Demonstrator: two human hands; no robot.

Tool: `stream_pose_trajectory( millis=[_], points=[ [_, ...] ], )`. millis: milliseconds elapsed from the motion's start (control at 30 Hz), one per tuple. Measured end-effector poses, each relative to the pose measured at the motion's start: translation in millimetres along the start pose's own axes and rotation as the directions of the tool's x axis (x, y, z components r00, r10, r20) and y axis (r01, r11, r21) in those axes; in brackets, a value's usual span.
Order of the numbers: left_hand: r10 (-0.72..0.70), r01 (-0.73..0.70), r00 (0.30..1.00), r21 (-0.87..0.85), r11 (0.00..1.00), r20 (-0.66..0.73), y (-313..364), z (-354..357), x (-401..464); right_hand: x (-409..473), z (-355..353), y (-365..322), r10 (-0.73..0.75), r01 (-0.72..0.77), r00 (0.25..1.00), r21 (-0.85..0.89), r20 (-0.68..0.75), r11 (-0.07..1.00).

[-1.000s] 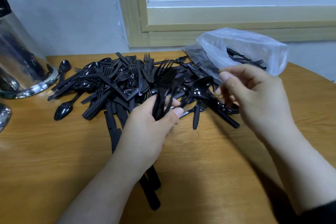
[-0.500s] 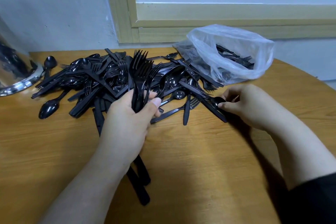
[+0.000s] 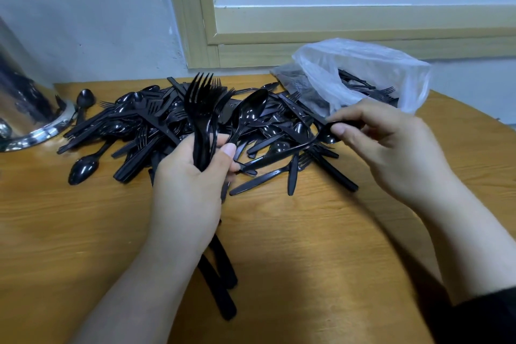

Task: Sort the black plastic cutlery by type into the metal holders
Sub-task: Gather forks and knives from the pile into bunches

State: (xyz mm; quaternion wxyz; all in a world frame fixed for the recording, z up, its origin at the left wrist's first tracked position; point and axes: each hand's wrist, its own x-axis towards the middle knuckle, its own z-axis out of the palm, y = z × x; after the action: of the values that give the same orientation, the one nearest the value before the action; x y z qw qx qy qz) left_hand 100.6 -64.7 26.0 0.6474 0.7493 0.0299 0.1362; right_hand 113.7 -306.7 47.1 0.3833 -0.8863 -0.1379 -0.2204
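Glossy black plastic cutlery (image 3: 173, 123), polished metal holder (image 3: 25, 109), wood-grain table (image 3: 293, 246)

Right hand (image 3: 388, 145) lifted spoon (image 3: 326, 135) off pile, toward left.

Wooden table (image 3: 307, 274) beside a wall (image 3: 92, 17) with a framed window (image 3: 349, 25).
The table has a light brown grain and a curved right edge. At far right on it lies a crumpled translucent plastic bag (image 3: 371, 64), mouth open to the right. The pale wall rises behind the table; the yellowish window frame sits at upper right, its pane dark.
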Motion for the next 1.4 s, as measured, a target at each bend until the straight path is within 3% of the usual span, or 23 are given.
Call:
stream_pose_trajectory(
  millis=[100, 233, 433, 567, 667, 833, 967, 1300, 1400],
  points=[
    [-0.025, 0.023, 0.998, 0.031, 0.999, 0.057, 1, -1, -1, 0, 11, -2, -0.008, 0.008, 1.0, 0.061, -0.01, 0.998],
    [-0.142, 0.156, 0.962, -0.046, 0.987, 0.232, 8, 3, -5, 2, 29, -1, -0.053, 0.053, 0.998, -0.019, -0.04, 0.998],
    [-0.114, 0.101, 0.918, 0.055, 0.993, 0.379, 6, 1, -7, 5, 46, -3, -0.064, 0.065, 0.997, 0.013, -0.053, 0.998],
    [-0.134, 0.12, 0.946, 0.065, 0.991, 0.295, 2, 1, -4, 12, 53, -2, 0.034, -0.022, 0.989, 0.085, -0.145, 0.996],
    [-0.147, 0.15, 0.973, -0.004, 0.989, 0.177, -5, -3, 2, 24, 45, 18, 0.127, -0.138, 0.958, -0.027, -0.255, 0.99],
    [-0.145, 0.15, 0.979, -0.025, 0.988, 0.145, -6, -2, 4, 35, 50, 37, 0.144, -0.133, 0.989, -0.298, 0.016, 0.945],
    [-0.131, 0.134, 0.981, -0.01, 0.991, 0.142, -6, -2, 3, 35, 54, 36, 0.145, -0.086, 0.979, -0.353, 0.142, 0.932],
    [-0.112, 0.111, 0.983, 0.014, 0.994, 0.143, -7, 0, 2, 37, 59, 36, 0.186, -0.082, 0.957, -0.407, 0.222, 0.91],
    [-0.112, 0.11, 0.983, 0.022, 0.994, 0.146, -6, -1, 2, 38, 51, 29, 0.16, -0.081, 0.965, -0.347, 0.206, 0.934]
  ],
)
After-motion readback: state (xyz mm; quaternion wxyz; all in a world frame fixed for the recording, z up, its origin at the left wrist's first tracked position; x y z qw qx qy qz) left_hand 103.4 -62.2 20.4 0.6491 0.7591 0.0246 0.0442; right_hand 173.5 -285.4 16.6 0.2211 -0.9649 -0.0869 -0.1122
